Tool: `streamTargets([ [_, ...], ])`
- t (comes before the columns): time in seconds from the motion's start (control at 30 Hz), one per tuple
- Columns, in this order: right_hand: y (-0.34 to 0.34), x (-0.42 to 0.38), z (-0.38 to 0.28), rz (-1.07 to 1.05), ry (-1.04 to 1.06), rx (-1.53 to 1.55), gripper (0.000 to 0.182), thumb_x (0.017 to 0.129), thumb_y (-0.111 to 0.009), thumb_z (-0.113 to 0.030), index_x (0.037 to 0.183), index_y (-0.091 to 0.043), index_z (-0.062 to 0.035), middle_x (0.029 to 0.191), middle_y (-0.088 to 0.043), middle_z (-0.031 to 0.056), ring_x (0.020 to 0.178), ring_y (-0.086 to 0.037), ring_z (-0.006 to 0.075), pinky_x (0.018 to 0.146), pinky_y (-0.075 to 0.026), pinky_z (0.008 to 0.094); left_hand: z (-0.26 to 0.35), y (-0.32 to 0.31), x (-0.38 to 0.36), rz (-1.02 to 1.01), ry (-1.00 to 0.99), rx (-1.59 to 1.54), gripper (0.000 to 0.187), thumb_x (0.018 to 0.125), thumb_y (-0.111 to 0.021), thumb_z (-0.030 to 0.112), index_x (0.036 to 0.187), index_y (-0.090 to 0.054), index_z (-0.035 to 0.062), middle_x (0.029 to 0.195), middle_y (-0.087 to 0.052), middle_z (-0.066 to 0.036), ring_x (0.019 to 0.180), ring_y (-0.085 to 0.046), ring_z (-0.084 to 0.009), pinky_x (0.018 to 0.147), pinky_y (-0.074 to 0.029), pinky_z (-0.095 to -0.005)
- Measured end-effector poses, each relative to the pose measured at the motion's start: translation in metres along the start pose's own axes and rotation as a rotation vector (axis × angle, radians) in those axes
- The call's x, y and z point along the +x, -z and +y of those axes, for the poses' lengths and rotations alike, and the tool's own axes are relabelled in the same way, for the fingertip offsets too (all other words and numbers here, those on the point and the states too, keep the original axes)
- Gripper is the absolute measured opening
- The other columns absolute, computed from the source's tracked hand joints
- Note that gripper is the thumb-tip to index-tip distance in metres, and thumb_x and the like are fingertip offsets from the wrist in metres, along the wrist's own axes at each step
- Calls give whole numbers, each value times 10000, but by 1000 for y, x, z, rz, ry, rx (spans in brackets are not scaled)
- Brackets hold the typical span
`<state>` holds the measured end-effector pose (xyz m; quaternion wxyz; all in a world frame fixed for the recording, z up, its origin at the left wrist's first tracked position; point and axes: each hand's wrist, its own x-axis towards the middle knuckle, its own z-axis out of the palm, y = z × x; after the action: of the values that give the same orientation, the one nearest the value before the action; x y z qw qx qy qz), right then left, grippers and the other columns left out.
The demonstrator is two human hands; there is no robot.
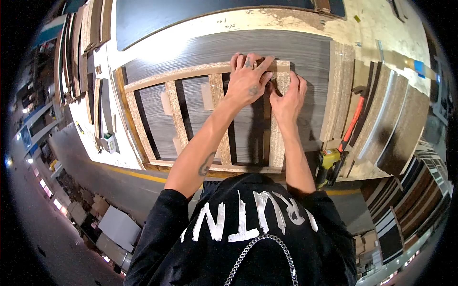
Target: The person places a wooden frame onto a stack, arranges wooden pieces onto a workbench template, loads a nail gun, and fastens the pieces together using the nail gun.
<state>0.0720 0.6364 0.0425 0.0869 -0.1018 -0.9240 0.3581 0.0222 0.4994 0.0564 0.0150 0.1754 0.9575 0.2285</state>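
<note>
A ladder-like frame of chipboard strips (171,73) lies on a grey wood-grain panel (191,45). My left hand (248,78) is closed over the frame's far rail near its right end, fingers curled past the far edge. Beside it, my right hand (289,97) grips the chipboard strip at the frame's right end (278,138), with the thumb on its inner side and fingers on the outer side. The two hands nearly touch at the corner, and they partly hide the joint. Small pale blocks (207,97) sit against some of the inner strips.
Right of the panel lie stacked chipboard strips (338,90), an orange-handled hammer (354,121) and a yellow-and-black power tool (329,162). More strips (76,52) are piled at the left. A dark panel (200,14) is at the far side. A small box (109,142) stands near the left edge.
</note>
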Motion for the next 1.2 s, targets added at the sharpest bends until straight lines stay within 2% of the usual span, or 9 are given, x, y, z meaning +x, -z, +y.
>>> streamTargets([
  [0.3,41,-16,3,-237,-213,171,701,770,-764,-225,1336,-426,11,1270,-441,221,1185,-466,412,978,-431,443,12,4,0,-125,48,45,737,765,-689,562,1339,-484,149,1208,-505,-197,1175,-434,-394,1099,-148,-594],
  [0.4,101,-72,20,-39,-220,48,540,808,-733,-133,1282,-501,-19,1155,-524,162,1016,-560,274,883,-475,390,10,-2,-3,-97,43,79,781,761,-665,603,1361,-460,147,1249,-486,-213,1194,-414,-407,1099,-138,-614],
  [0.53,184,-154,61,-42,-290,-385,690,834,-720,-201,1374,-353,21,1223,-417,253,1137,-451,424,966,-392,485,3,-11,-6,-31,-22,96,760,757,-628,655,1318,-497,159,1230,-483,-166,1193,-403,-399,1086,-154,-627],
  [0.7,197,-200,119,-251,-591,-243,814,835,-732,-244,1451,-249,-23,1392,-368,303,1254,-422,450,976,-402,486,3,-11,-8,-32,-3,79,758,751,-640,647,1316,-492,164,1241,-477,-170,1191,-411,-396,1085,-155,-622],
  [0.83,214,-171,107,-416,-698,-149,759,811,-680,-123,1422,-263,44,1168,-570,245,1054,-578,331,916,-443,349,4,-10,-8,-29,29,54,777,742,-665,622,1337,-481,158,1248,-486,-184,1221,-395,-399,1109,-145,-595],
  [0.93,245,-153,95,-474,-809,-47,363,767,-586,-35,1116,-539,53,884,-638,121,797,-603,207,715,-471,309,5,-7,-5,-40,75,21,777,741,-669,612,1341,-480,156,1243,-489,-183,1232,-389,-397,1114,-138,-590],
  [1.03,270,-135,80,-323,-704,704,227,740,-578,-13,966,-574,6,753,-601,63,631,-559,163,566,-437,276,5,-6,-9,-57,95,-43,777,740,-672,603,1342,-479,151,1237,-490,-180,1241,-385,-393,1119,-131,-587],
  [1.07,270,-111,86,-378,-944,672,208,782,-599,-69,978,-585,-1,742,-598,63,643,-556,156,577,-438,278,4,-7,-8,-40,81,-58,776,740,-672,599,1341,-479,148,1232,-492,-177,1244,-384,-389,1122,-128,-587],
  [1.2,229,9,-27,-651,-525,23,464,826,-710,-330,1166,-603,-32,824,-636,40,622,-567,121,565,-472,259,0,-12,-10,-14,88,-92,775,722,-672,634,1327,-484,187,1249,-463,-149,1223,-389,-391,1123,-134,-578],
])
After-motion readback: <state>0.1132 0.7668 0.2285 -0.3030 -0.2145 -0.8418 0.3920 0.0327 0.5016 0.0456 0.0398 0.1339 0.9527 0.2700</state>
